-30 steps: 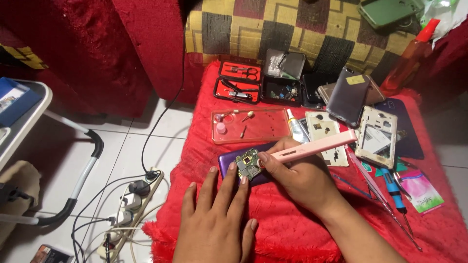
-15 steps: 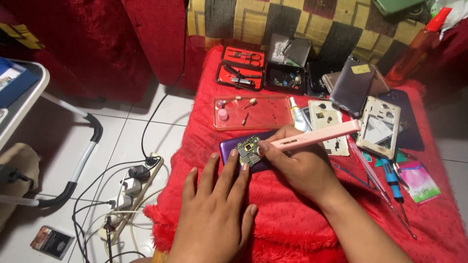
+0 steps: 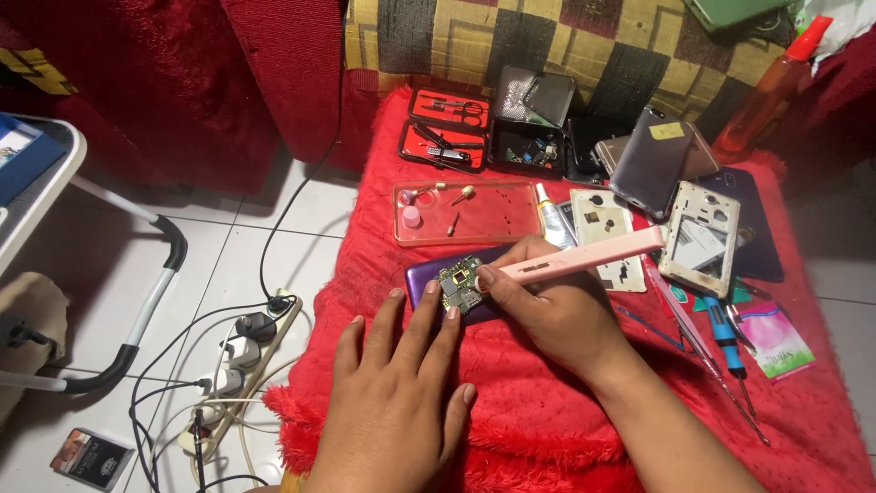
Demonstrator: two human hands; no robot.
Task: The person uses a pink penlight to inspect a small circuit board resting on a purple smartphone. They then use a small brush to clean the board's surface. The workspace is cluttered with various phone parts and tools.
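A small green circuit board lies just left of the frame's centre, resting on a purple phone shell that sits on a fuzzy red cloth. The board looks thin, light and stiff, and probably fragile: its face is crowded with tiny metal shields and dark chips, so it seems best taken by its bare edges rather than pressed on its components. Its outline is irregular and notched.

The left hand lies flat and spread below the board, fingertips touching the board's lower edge and the shell, holding nothing. The right hand is curled around a slim pink tool, held like a pen with its tip at the board's right edge.

Just above sits a clear orange phone case with a few small bits inside. To the right lie a white phone frame, a pale back plate and a blue-handled screwdriver. An open red tool kit stands at upper centre. At lower left, a power strip with plugs rests on the tiled floor.
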